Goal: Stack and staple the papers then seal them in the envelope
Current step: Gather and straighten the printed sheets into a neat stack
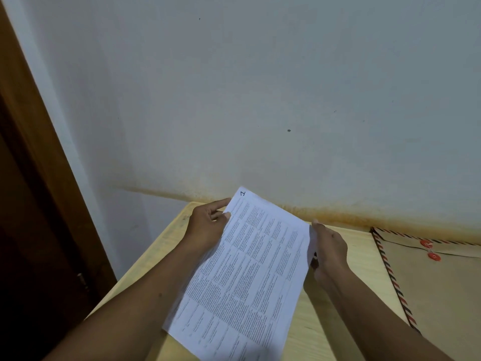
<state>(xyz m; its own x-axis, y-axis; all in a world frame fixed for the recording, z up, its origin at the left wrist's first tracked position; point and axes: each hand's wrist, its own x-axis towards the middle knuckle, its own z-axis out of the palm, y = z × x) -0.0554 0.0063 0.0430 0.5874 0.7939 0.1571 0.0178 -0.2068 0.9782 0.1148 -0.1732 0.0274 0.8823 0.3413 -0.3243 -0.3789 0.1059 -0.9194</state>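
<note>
A stack of white printed papers, covered in columns of small text, is held tilted above the light wooden table. My left hand grips the stack's upper left edge, thumb on top. My right hand holds the right edge, fingers curled behind the sheets. A brown envelope with a red, black and white striped border and two red string buttons lies flat on the table to the right. No stapler is visible.
A pale wall with a rusty stain along its base stands right behind the table. A dark wooden door and frame fills the left side. The table's left edge runs diagonally below my left forearm.
</note>
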